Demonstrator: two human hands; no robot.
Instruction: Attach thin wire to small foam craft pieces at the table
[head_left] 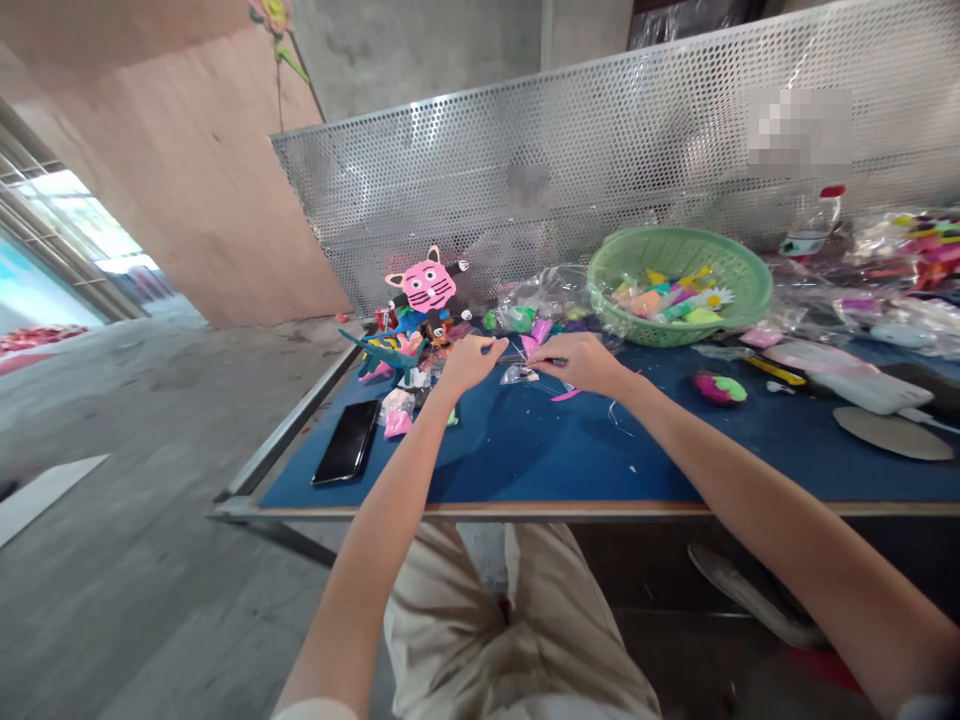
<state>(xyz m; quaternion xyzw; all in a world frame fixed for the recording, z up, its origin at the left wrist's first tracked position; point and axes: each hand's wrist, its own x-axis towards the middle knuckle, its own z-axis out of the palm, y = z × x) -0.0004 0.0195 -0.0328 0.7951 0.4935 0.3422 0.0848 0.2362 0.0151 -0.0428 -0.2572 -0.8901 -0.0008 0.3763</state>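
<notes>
Over the blue tabletop, my left hand [472, 366] is closed in a pinch, thumb against fingers. Whatever it grips is too small to make out. Facing it, my right hand [579, 361] pinches a thin whitish strand [517, 350] that runs across the gap between the two hands. Just below the fingertips lies a small clear plastic packet [516, 375]. Bright pink clay-like pieces [535, 336] sit right behind the hands. A flat purple-pink strip [566, 394] lies under my right hand. Small bags of pink material [398, 413] rest left of my left wrist.
A black phone [346, 442] lies near the table's left edge. Colourful figures, one with a pink cat face [427, 287], stand behind it. At the back, a green basket [679, 330] holds coloured pieces. Rightward are a yellow cutter [776, 371], a pink-green lump [720, 389] and a bottle [814, 225].
</notes>
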